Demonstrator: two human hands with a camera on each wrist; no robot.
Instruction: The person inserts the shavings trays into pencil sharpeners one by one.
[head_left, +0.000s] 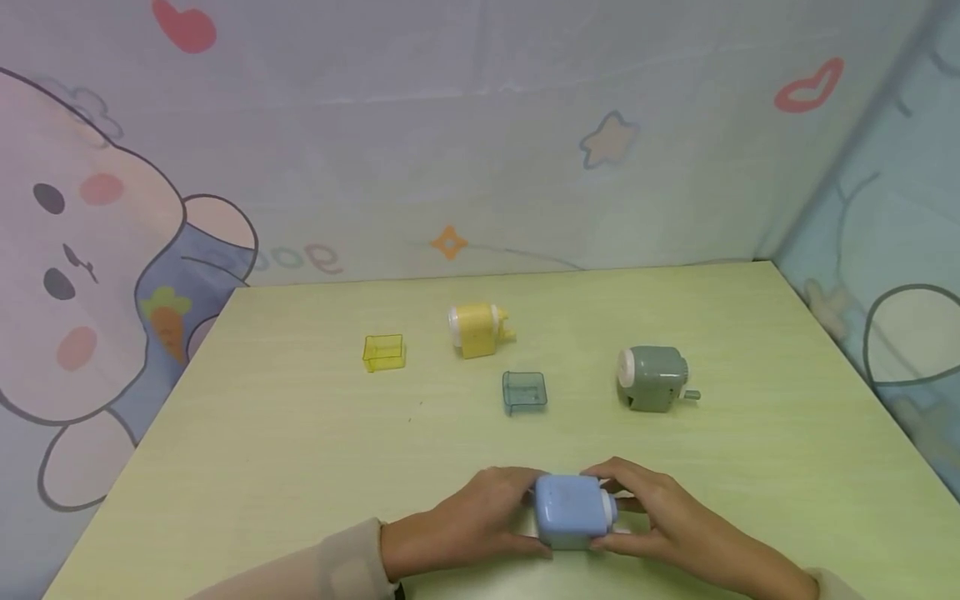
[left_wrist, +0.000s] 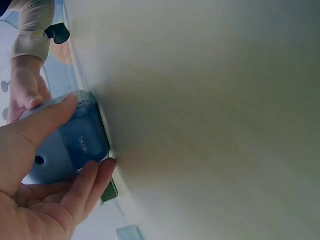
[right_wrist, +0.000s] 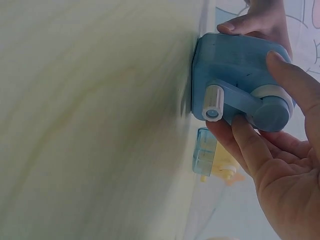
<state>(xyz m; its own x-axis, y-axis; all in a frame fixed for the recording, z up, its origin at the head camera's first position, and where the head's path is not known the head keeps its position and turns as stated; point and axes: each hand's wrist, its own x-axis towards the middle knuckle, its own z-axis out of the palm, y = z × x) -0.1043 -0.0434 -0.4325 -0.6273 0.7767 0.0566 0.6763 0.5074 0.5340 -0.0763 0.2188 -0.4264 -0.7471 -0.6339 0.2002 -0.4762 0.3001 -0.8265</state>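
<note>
- Head view: the blue hand-crank pencil sharpener (head_left: 572, 504) was at the near side of the table (head_left: 262, 467), a little right of the middle, between the two hands; whether it bore fully on the tabletop could not be told.
- The left hand (head_left: 476, 518) had its grip clamped on the sharpener's left part, thumb on the near face and fingers on the far one.
- The right hand (head_left: 667, 517) had its grip closed about the right part in the same way, thumb near, fingers far.
- The shell looked like hard, glossy plastic: probably light, stiff under a squeeze, and somewhat slippery to dry fingertips.
- On the left end were a pencil hole (left_wrist: 39, 160) and a translucent blue drawer (left_wrist: 85, 135); the drawer was likely thinner and more brittle than the body, and might have slid if pulled.
- On the right end was the crank (right_wrist: 240, 97) with its white knob (right_wrist: 214, 102), which probably turned freely and made a poor handhold.
- The broad near and far faces seemed the soundest place to take hold.
- Farther off lay a yellow sharpener (head_left: 474, 329), a grey-green sharpener (head_left: 654, 379), a clear yellow drawer (head_left: 386, 363) and a clear teal drawer (head_left: 527, 407).
</note>
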